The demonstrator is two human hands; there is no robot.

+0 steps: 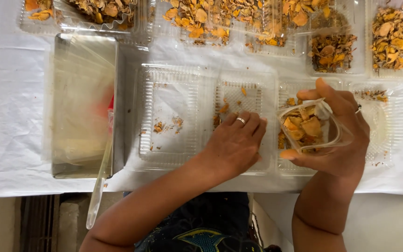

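Note:
My right hand holds a small clear plastic bag open toward me; it is partly filled with orange dried slices. My left hand rests palm down, fingers curled, inside a clear plastic tray that holds a few orange crumbs and slices. A ring shows on one finger of each hand. Whether the left fingers pinch a slice I cannot tell.
Several clear trays lie on a white cloth; those at the back hold heaps of orange dried slices. A metal tray with a stack of clear bags sits at the left, a long clear tool leaning at its front corner.

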